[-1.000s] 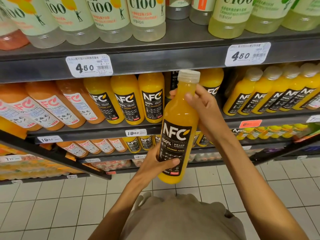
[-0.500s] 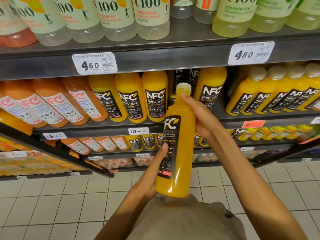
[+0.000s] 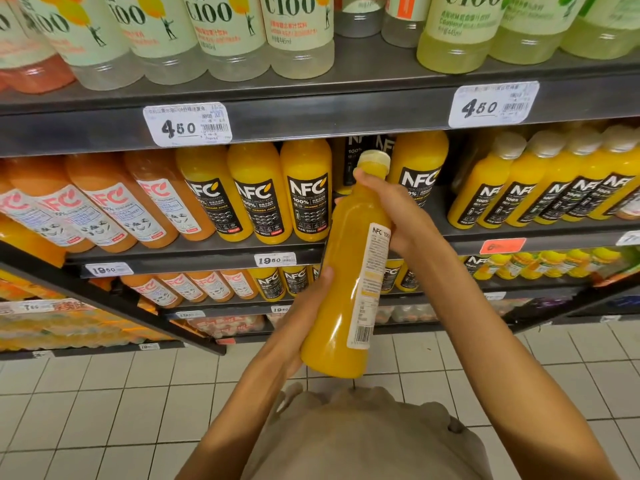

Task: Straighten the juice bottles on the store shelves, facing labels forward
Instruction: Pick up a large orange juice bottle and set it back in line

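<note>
Rotated since before, the orange juice bottle (image 3: 341,271) hid its front; I read only "NFC 100%" on its back label. Both hands, left (image 3: 304,317) and right (image 3: 394,209), gripped it.

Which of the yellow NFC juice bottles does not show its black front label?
The yellow juice bottle held in both hands: only its white back label faces the camera.

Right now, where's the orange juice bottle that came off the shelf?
In the head view it is centre frame, off the shelf: the orange juice bottle is held by the right hand near its neck and the left hand low down, before the gap in the row.
</note>
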`<action>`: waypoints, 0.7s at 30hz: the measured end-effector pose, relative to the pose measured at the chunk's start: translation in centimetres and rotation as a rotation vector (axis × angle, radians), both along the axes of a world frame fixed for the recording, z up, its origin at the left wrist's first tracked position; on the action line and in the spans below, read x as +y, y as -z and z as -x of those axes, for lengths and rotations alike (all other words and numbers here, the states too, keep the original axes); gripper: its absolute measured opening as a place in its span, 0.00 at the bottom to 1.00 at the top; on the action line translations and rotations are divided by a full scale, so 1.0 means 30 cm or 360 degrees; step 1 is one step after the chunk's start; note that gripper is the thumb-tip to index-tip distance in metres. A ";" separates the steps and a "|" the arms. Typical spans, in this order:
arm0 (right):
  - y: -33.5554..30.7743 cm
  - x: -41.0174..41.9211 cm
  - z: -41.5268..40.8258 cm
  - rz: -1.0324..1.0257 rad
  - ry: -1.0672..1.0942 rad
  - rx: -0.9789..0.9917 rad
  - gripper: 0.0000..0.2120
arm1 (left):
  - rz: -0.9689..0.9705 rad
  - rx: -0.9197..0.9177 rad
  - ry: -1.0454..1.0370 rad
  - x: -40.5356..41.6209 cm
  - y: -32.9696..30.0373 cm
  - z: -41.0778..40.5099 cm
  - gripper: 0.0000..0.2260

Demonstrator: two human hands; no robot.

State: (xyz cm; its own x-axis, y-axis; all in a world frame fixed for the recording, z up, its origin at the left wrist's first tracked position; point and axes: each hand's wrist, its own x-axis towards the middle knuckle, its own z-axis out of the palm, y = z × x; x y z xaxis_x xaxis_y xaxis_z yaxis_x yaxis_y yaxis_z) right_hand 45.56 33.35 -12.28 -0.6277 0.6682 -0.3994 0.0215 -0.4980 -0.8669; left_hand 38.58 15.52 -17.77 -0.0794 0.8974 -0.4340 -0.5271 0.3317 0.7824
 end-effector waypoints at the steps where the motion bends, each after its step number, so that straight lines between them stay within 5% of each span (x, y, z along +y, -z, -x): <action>1: -0.006 0.003 -0.001 -0.0031 -0.0025 -0.0014 0.16 | 0.0009 -0.0050 0.0003 0.002 0.000 -0.005 0.35; 7: 0.007 -0.008 -0.046 0.0086 -0.0195 0.0326 0.20 | -0.0096 -0.1002 0.0216 0.005 -0.006 0.005 0.43; 10: 0.015 -0.041 -0.023 0.0235 -0.0175 0.0565 0.23 | -0.0176 -0.1186 0.0380 0.016 0.007 -0.006 0.41; 15: 0.026 -0.036 -0.018 0.0123 -0.0097 0.0556 0.23 | -0.0202 -0.0981 0.0307 0.018 0.015 -0.011 0.39; 21: 0.030 -0.030 -0.037 -0.0160 -0.0018 -0.0056 0.18 | 0.0004 0.0239 -0.0061 0.031 0.011 -0.012 0.38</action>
State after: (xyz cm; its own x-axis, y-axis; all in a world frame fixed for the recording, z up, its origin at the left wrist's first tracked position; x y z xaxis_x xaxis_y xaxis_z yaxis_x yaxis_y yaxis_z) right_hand 46.66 32.45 -13.19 -0.6221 0.6990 -0.3527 0.0578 -0.4082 -0.9110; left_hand 38.94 16.46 -18.10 -0.1777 0.8915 -0.4168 -0.4168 0.3155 0.8525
